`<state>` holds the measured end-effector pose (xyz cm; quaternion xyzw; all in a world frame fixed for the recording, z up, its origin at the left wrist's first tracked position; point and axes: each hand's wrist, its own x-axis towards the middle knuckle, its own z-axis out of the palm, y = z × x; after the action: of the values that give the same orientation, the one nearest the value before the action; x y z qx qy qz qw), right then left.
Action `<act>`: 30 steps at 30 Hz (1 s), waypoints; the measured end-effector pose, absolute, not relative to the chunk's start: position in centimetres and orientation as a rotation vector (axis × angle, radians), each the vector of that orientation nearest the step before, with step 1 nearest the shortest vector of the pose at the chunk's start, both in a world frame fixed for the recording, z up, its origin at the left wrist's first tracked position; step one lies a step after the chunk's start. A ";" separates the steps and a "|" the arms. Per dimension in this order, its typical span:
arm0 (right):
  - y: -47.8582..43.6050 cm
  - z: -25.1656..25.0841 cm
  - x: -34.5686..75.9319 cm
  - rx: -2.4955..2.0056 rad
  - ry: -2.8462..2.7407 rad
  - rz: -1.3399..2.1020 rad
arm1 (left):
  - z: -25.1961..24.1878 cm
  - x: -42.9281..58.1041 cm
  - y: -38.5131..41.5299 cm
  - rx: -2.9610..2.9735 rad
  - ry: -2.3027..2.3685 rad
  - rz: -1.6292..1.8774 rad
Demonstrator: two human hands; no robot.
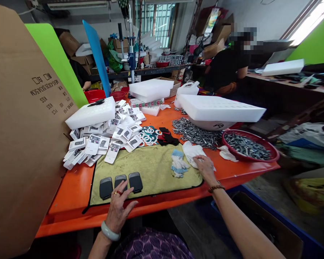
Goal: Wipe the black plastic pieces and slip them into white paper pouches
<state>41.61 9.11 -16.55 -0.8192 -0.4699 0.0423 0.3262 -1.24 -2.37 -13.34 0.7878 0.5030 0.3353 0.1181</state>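
Three flat black plastic cases with rounded corners lie in a row on the yellow-green cloth mat: a left case (106, 188), a middle case (120, 178) and a right case (135, 182). My left hand (119, 207) is open, fingers apart, over the lower part of the middle case; whether it touches the case I cannot tell. At the mat's right side my right hand (206, 168) has its fingers closed on the edge of a crumpled white cloth (192, 151). Beside that lies a blue-and-white crumpled rag (179, 163).
Small white boxes (97, 144) are heaped behind the mat, near white rings (148, 136) and black-and-red gloves (167, 136). Metal parts fill a red basket (272, 153) and form a loose pile (197, 133). A tall cardboard box (18, 144) borders the left. A person (226, 68) sits behind.
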 end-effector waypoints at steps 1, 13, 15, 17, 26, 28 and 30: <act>8.8 -16.0 41.2 -2.112 -1.238 0.069 | -13.2 -1.0 -2.5 2.253 1.460 0.981; 0.8 -10.8 21.1 -1.202 -1.666 0.035 | -10.0 4.3 -0.8 0.713 1.093 1.032; -0.7 -11.0 18.7 -1.112 -1.753 0.127 | -9.4 4.3 -0.4 0.597 1.054 1.133; -1.7 -11.2 17.3 -1.044 -1.849 0.255 | -9.2 3.6 -0.2 0.568 1.089 1.222; 1.5 -9.5 17.7 -1.133 -1.602 1.258 | -9.2 0.1 -1.9 0.793 1.144 1.020; 1.6 -9.1 17.5 -1.126 -1.622 1.497 | -8.9 0.0 -2.4 0.863 1.169 0.977; 1.0 -9.3 17.1 -1.149 -1.620 1.574 | -8.8 0.0 -3.1 0.936 1.234 0.958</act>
<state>17.11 1.03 -9.27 -0.4328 -0.6101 0.5926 0.2990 -0.04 -3.06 -8.79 0.4058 0.5351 0.4157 0.6133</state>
